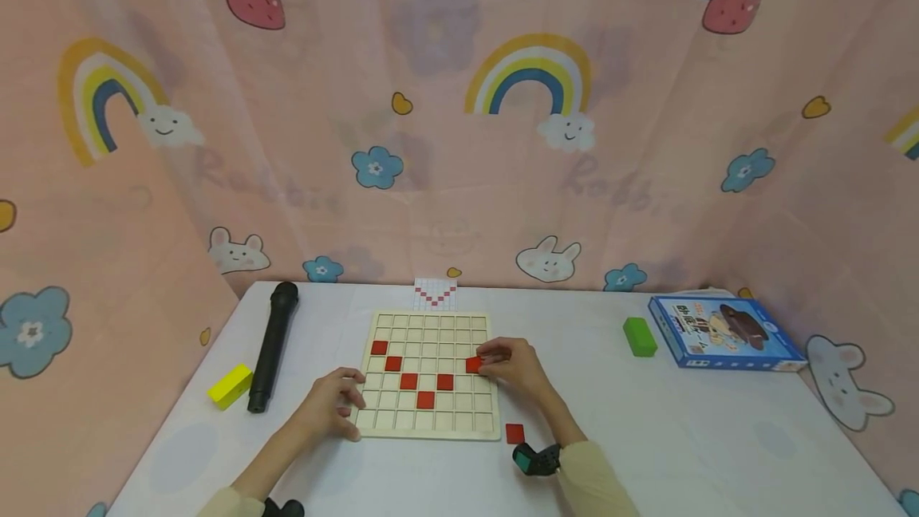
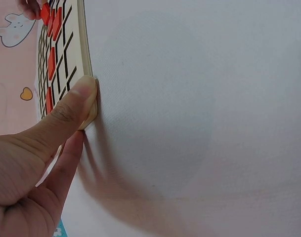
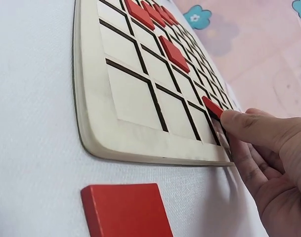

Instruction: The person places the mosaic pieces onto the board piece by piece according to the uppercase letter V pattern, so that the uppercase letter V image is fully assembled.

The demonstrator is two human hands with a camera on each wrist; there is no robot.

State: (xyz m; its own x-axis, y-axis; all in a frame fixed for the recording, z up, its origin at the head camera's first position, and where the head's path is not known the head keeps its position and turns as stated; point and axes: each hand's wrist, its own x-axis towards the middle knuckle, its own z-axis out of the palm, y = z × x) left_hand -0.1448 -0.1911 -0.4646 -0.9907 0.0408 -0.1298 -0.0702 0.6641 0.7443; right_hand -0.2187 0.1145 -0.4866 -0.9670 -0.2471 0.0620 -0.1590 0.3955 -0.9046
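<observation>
A cream gridded board point(image 1: 467, 424) lies on the white table, with several red square tiles set in its cells along two slanting lines. My left hand point(image 1: 330, 405) grips the board's near left corner; in the left wrist view its thumb point(image 2: 81, 94) lies on the corner and a finger reaches beneath. Over the right side of the grid my right hand point(image 1: 520, 369) pinches a red tile point(image 1: 472, 365). In the right wrist view that tile point(image 3: 212, 106) stands tilted at a cell, under the thumb. Another red tile point(image 1: 514, 433) lies loose beside the board's near right corner.
Behind the board is a small paper point(image 1: 435, 294) with a red V of squares. To the left are a black microphone point(image 1: 273, 349) and a yellow block point(image 1: 230, 386). A green block point(image 1: 640, 337) and a blue box point(image 1: 725, 333) sit at right. A patterned curtain point(image 1: 445, 206) surrounds the table.
</observation>
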